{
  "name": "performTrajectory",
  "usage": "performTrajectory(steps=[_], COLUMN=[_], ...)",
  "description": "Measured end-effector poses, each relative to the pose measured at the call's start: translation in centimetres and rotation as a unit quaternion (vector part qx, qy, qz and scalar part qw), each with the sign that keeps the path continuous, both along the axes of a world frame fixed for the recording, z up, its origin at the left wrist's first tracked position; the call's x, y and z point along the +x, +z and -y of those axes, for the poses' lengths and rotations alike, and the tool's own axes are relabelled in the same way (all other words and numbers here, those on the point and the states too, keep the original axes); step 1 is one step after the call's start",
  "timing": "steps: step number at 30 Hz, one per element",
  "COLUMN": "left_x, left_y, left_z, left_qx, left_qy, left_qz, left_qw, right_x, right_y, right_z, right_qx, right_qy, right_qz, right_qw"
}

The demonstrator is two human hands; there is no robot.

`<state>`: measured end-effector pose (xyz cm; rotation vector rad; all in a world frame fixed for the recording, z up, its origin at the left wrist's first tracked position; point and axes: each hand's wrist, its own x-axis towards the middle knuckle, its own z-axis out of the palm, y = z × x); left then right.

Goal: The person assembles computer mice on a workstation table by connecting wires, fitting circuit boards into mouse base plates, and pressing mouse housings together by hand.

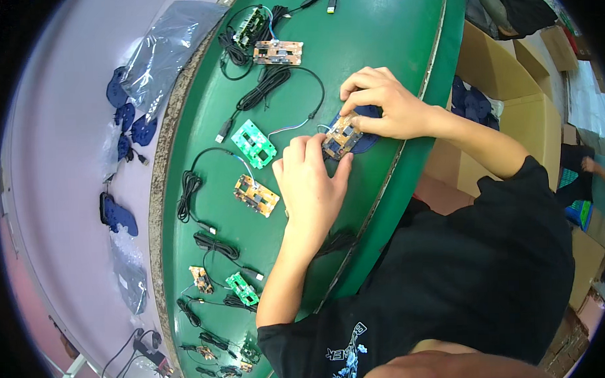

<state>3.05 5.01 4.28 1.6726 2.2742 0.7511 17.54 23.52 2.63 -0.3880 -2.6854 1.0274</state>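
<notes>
A tan circuit board (341, 138) lies tilted over a dark blue plastic shell (367, 141), close to the table's near edge. My right hand (396, 109) grips the board's upper end, thumb and bent fingers closed about it. At the lower left corner, my left hand (310, 185) has its fingertips and thumb against the same board. How far the board sits inside the shell is hidden by my fingers. Just left of my hands lie a green circuit board (253, 143) with a thin cable and another tan circuit board (257, 196).
More boards with coiled black USB cables (264, 87) line the green table (377, 26). Beyond its raised edge, a pale surface (68, 164) holds a clear plastic bag (171, 50) and several blue shells (120, 215). At right stands an open cardboard box (530, 131) with dark blue pieces inside.
</notes>
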Motion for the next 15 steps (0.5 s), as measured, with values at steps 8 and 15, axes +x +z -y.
performTrajectory(steps=[8, 15], left_x=[-0.4, 0.0], left_y=[0.5, 0.2], left_z=[0.1, 0.4], left_qx=[-0.013, 0.032], left_qy=[-0.007, -0.020], left_qz=[0.013, -0.042], left_qw=[1.000, 0.998], right_x=[1.1, 2.3], right_y=[0.4, 0.4], right_z=[-0.3, 1.3], right_qx=[0.004, 0.092], right_qy=[0.007, 0.031], right_qz=[-0.010, -0.062], right_qw=[1.000, 0.993])
